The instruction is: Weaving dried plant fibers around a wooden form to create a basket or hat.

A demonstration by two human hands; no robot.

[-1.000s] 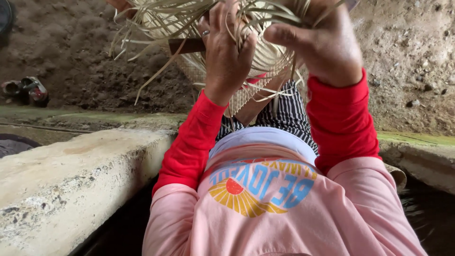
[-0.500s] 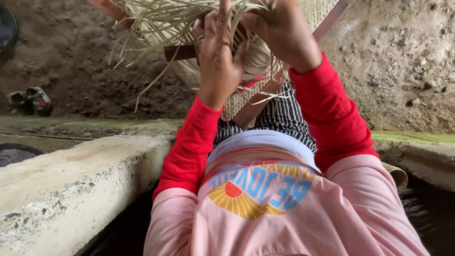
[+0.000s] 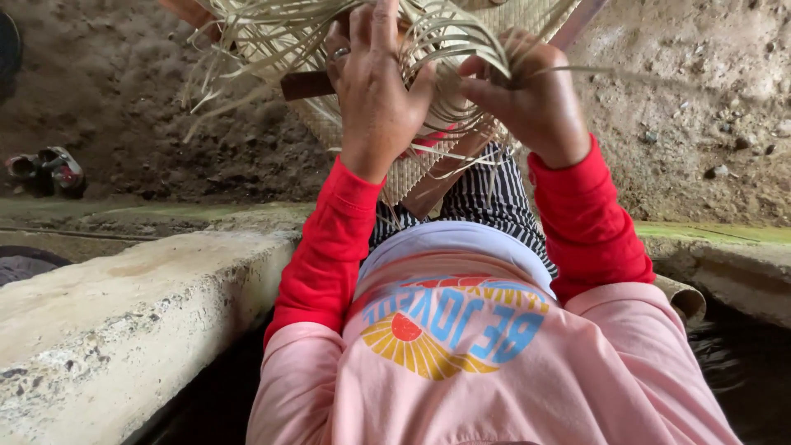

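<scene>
Both hands are busy with a bunch of pale dry straw strips [image 3: 272,41]. The left hand [image 3: 375,91] has a ring on one finger, and its grip is curled into the loose strips, with strands running between the fingers. The right hand [image 3: 531,95] is close beside it, and its grip is pinched shut on a few strips that bend over its knuckles. Just under the hands sits a half-made woven mat [image 3: 412,169], resting on the person's lap, and the loose strips stick out from its top edge like messy hair. A dark wooden stick [image 3: 306,84] lies across the mat behind the left hand. The person wears red sleeves [image 3: 329,247], a pink shirt [image 3: 461,363] with a sun picture, and striped trousers [image 3: 490,198]. To the left runs a long, rough concrete ledge [image 3: 124,313]. Past it is bare dirt ground [image 3: 132,107], where a pair of sandals [image 3: 45,165] lies well apart from the hands.
</scene>
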